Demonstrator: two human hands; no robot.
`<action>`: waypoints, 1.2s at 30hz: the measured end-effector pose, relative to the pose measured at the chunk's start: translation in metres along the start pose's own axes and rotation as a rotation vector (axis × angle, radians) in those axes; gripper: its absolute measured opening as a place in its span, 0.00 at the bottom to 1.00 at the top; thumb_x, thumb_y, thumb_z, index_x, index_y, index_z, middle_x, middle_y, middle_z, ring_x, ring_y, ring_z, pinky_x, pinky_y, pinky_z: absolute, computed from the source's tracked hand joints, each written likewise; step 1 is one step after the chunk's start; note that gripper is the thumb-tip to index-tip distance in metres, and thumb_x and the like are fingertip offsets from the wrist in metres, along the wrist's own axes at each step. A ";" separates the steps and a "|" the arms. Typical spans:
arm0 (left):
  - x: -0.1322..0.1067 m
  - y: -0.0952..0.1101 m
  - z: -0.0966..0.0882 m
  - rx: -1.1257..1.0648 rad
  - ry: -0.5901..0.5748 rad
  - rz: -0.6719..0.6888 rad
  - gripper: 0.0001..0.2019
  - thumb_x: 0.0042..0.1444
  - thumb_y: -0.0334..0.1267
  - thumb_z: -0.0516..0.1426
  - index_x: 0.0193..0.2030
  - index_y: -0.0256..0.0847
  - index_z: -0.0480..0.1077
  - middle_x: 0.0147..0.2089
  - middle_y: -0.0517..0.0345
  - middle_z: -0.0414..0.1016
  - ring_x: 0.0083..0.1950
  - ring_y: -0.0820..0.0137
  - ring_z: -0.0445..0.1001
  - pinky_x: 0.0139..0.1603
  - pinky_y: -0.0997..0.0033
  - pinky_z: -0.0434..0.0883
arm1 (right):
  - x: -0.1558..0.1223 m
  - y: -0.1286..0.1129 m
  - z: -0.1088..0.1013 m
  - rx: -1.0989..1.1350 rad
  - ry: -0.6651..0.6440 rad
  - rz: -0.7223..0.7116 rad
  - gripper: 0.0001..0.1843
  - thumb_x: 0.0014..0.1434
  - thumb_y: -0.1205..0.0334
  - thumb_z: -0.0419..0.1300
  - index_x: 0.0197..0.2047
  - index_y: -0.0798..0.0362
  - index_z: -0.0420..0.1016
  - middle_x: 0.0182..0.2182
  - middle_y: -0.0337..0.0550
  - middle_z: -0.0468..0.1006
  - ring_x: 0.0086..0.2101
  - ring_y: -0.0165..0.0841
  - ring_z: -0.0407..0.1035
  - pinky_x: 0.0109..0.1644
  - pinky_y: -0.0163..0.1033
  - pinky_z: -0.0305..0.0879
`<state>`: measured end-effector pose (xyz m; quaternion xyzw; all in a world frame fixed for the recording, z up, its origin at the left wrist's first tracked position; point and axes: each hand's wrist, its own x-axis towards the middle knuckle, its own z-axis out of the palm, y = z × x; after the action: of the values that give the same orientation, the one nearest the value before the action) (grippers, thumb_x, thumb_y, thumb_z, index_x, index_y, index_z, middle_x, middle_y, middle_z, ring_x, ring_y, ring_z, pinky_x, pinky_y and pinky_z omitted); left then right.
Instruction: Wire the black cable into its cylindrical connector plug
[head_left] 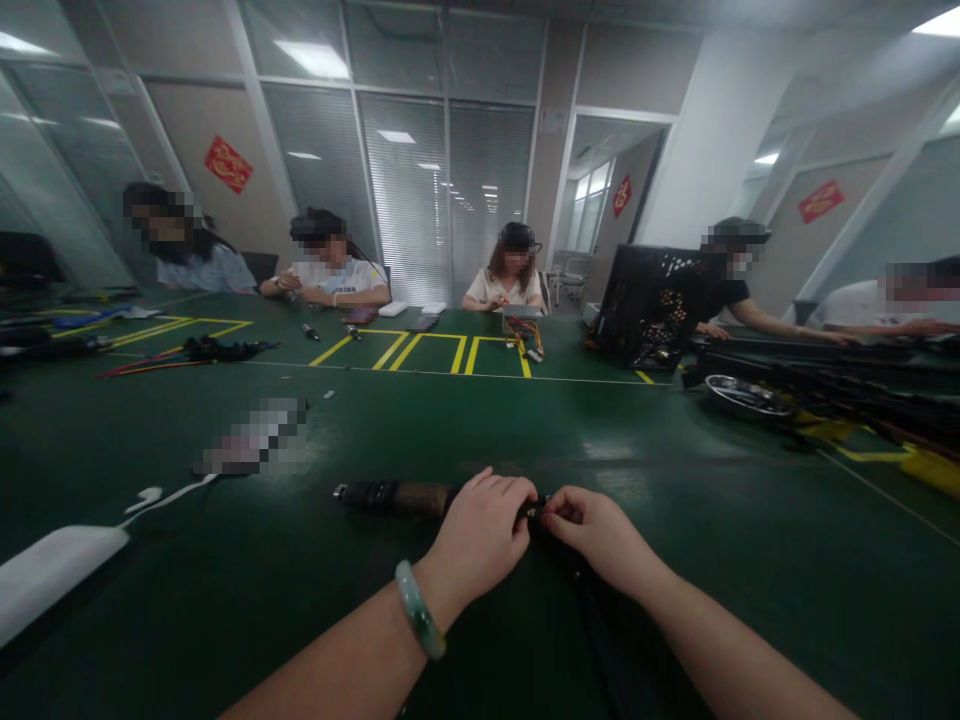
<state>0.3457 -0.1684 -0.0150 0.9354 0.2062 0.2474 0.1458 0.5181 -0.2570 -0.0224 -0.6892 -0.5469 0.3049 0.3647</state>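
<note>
Work in progress, by our judgement: both our hands are engaged at one end of the dark rod-shaped piece, which lies across the green tabletop directly before us. Our left hand is wrapped over the piece's right end; our right hand has its fingertips drawn together there, pinching at it, the exact detail hidden. No finished join shows, so we count this step incomplete; what remains beyond it we cannot tell. Materials: the piece is roughly cylindrical, matte black with a brownish midsection and a small shiny tip at its far left. A thin black strip trails toward us below the right hand, possibly cable. The tabletop is smooth, faintly glossy. The bangle on our left wrist is polished, mottled green. To our left, a smooth white block adjoins a slim white cord.
</note>
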 end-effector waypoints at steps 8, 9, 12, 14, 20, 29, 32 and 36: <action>0.000 -0.002 0.001 0.044 -0.020 -0.010 0.06 0.56 0.32 0.55 0.41 0.44 0.67 0.44 0.60 0.73 0.47 0.66 0.70 0.63 0.53 0.55 | 0.000 0.003 0.001 0.005 0.018 -0.001 0.06 0.57 0.60 0.60 0.35 0.53 0.74 0.30 0.37 0.77 0.30 0.31 0.71 0.32 0.31 0.62; 0.000 -0.001 0.001 0.045 -0.025 -0.010 0.06 0.56 0.32 0.55 0.41 0.44 0.67 0.43 0.60 0.73 0.47 0.66 0.70 0.63 0.53 0.56 | 0.000 0.002 0.001 0.003 0.017 0.000 0.06 0.58 0.60 0.60 0.35 0.53 0.74 0.30 0.38 0.78 0.31 0.31 0.71 0.32 0.31 0.62; 0.000 0.000 -0.001 0.047 -0.026 -0.013 0.05 0.57 0.32 0.55 0.40 0.43 0.67 0.42 0.61 0.73 0.46 0.67 0.70 0.62 0.54 0.57 | -0.001 0.000 0.000 -0.011 0.008 0.009 0.06 0.58 0.60 0.59 0.35 0.53 0.74 0.30 0.38 0.78 0.30 0.31 0.71 0.32 0.31 0.62; 0.001 0.001 -0.002 0.053 -0.021 -0.015 0.03 0.58 0.32 0.55 0.39 0.43 0.67 0.42 0.61 0.73 0.46 0.67 0.70 0.62 0.55 0.56 | -0.001 -0.001 0.000 -0.021 0.009 0.019 0.06 0.58 0.60 0.59 0.35 0.53 0.74 0.30 0.38 0.78 0.30 0.31 0.71 0.32 0.31 0.62; 0.001 0.002 -0.002 0.045 -0.017 -0.014 0.06 0.57 0.31 0.56 0.41 0.44 0.67 0.43 0.61 0.73 0.46 0.67 0.70 0.61 0.55 0.57 | -0.001 0.001 0.000 -0.019 0.012 0.007 0.06 0.58 0.59 0.59 0.35 0.53 0.74 0.30 0.38 0.78 0.31 0.31 0.71 0.32 0.31 0.62; 0.000 -0.002 0.003 0.042 -0.019 -0.002 0.05 0.58 0.31 0.55 0.39 0.43 0.68 0.44 0.59 0.73 0.48 0.66 0.70 0.62 0.53 0.57 | 0.001 0.003 0.001 -0.011 0.010 -0.001 0.07 0.58 0.59 0.59 0.35 0.54 0.74 0.30 0.39 0.78 0.31 0.31 0.71 0.32 0.31 0.62; 0.000 -0.002 0.003 0.051 -0.023 -0.007 0.03 0.59 0.33 0.54 0.39 0.43 0.68 0.45 0.59 0.73 0.49 0.66 0.70 0.62 0.53 0.57 | 0.000 0.001 0.001 -0.003 0.011 0.001 0.07 0.58 0.60 0.59 0.35 0.54 0.74 0.30 0.39 0.78 0.31 0.31 0.71 0.32 0.31 0.62; 0.001 -0.001 0.002 0.056 -0.021 -0.004 0.05 0.59 0.34 0.55 0.41 0.43 0.68 0.45 0.59 0.73 0.49 0.66 0.71 0.62 0.54 0.57 | -0.001 0.000 0.000 0.003 0.013 -0.005 0.06 0.58 0.60 0.59 0.35 0.53 0.74 0.29 0.38 0.77 0.30 0.31 0.71 0.32 0.31 0.62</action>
<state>0.3473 -0.1675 -0.0171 0.9413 0.2135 0.2314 0.1221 0.5179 -0.2575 -0.0224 -0.6892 -0.5458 0.3002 0.3701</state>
